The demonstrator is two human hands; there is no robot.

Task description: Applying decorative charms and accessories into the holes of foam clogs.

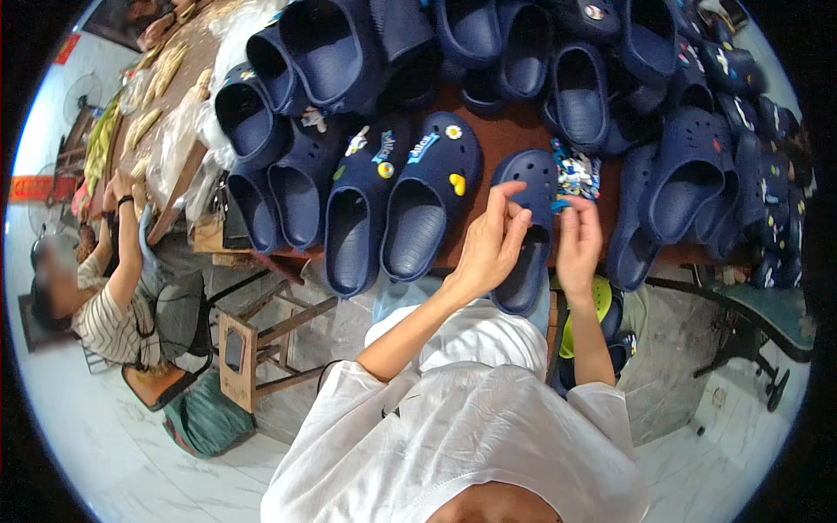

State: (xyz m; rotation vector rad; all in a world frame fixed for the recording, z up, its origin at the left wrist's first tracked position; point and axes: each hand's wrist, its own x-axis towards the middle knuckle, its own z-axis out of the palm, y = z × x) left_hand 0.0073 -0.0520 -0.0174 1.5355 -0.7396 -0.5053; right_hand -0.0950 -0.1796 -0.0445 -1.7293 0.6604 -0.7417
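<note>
A single navy clog [530, 166] lies in front of me, its heel toward my lap, and its holed toe bears no charms. Over its left edge hovers my left hand [488, 244], thumb and index finger apart. My right hand [577, 248] is at the clog's right, fingertips drawn together beside a small heap of colourful shoe charms [575, 173]. Whatever sits in that pinch is too small to make out. To the left lies a navy clog [433, 196] with flower, yellow and blue-lettered charms; next to it a matching decorated clog [362, 209].
Many more navy clogs [580, 96] crowd the brown table [488, 131], stacked at the back and right. At left another person [118, 288] works by plastic bags [179, 157]. A wooden stool [253, 349] stands below; lime-green footwear [602, 301] shows beside my right forearm.
</note>
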